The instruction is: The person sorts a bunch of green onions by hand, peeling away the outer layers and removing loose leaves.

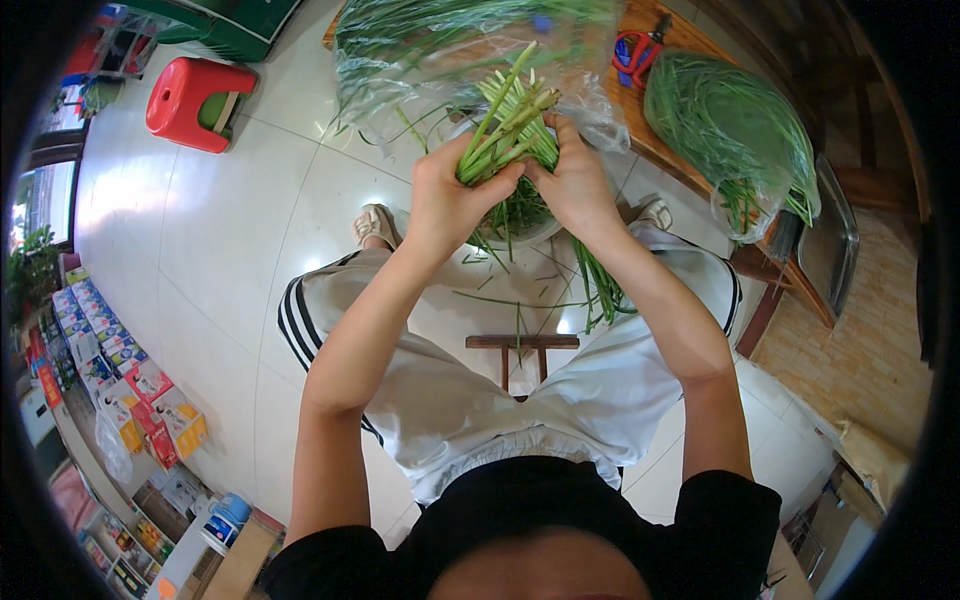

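Observation:
Between my two hands is a bunch of thin green stalks (pixel 517 120), probably chives or garlic chives, with the pale cut ends pointing up and away from me. My left hand (pixel 448 191) grips the stalks on the left side, including a few thicker, brownish ones. On the right, my right hand (pixel 576 180) closes around the rest of the bunch. Long green leaves (pixel 600 289) hang below my right forearm. Under both hands stands a round pale container (pixel 541 237) holding green scraps (pixel 517 214); my hands partly hide it.
Ahead, a clear plastic bag of long greens (pixel 450 52) lies over a wooden table (pixel 675 161). Red-handled scissors (pixel 641 58) and another bagged bundle of greens (pixel 731 127) rest there. A red plastic stool (pixel 196 103) stands left. Loose leaf bits (pixel 487 283) lie on the tiles.

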Available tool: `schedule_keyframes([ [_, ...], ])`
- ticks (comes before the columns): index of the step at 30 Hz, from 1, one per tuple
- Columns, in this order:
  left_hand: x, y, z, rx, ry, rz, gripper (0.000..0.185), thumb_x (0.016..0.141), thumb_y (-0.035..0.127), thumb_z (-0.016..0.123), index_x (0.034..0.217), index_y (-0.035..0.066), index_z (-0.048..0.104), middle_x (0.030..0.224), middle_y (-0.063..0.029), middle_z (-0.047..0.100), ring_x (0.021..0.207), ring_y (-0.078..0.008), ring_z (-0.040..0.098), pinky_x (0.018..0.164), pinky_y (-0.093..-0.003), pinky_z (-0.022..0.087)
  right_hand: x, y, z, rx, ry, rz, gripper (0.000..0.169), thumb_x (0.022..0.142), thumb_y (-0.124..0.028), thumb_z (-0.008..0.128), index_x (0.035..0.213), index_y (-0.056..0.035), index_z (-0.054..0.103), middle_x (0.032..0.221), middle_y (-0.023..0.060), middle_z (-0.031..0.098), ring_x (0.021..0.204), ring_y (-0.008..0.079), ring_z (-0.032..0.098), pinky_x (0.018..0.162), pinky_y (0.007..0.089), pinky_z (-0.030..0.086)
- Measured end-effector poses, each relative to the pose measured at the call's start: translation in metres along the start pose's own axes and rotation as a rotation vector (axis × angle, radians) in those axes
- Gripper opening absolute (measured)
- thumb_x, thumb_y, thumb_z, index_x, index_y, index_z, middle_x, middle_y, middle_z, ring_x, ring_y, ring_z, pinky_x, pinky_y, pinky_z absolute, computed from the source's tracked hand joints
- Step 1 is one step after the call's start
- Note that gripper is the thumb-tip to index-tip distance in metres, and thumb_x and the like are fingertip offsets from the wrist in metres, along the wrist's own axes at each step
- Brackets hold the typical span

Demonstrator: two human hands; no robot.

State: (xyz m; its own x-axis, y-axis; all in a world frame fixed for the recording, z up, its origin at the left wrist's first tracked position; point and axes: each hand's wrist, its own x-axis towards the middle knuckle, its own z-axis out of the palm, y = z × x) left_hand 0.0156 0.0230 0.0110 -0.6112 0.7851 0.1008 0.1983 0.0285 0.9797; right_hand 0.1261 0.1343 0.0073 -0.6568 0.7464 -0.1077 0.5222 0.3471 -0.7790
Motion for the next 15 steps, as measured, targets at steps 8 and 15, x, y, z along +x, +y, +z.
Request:
schedule_keyframes([
  [8,-0.002,0.006,-0.002,0.382,0.096,0.083,0.018,0.070,0.011,0.073,0.081,0.001,0.062,0.063,-0.0033,0.058,0.060,-0.0059,0.052,0.057,-0.0245,0.044,-0.005,-0.002,0.007,0.017,-0.048,-0.047,0.052,0.077,-0.025,0.068,0.117,-0.0003,0.047,0.092,0.0237,0.063,0.091,0.0393,0.060,0.076,0.0442,0.047],
  [15,0.025,0.010,-0.042,0.185,0.290,-0.134,0.022,0.070,0.013,0.074,0.085,-0.001,0.064,0.074,-0.0070,0.066,0.067,-0.0126,0.059,0.061,-0.0295,0.046,0.004,-0.011,-0.021,0.592,-0.295,0.196,0.042,0.084,-0.014,0.065,0.122,-0.0045,0.047,0.066,-0.0008,0.048,0.052,0.0087,0.044,0.050,0.0262,0.036],
])
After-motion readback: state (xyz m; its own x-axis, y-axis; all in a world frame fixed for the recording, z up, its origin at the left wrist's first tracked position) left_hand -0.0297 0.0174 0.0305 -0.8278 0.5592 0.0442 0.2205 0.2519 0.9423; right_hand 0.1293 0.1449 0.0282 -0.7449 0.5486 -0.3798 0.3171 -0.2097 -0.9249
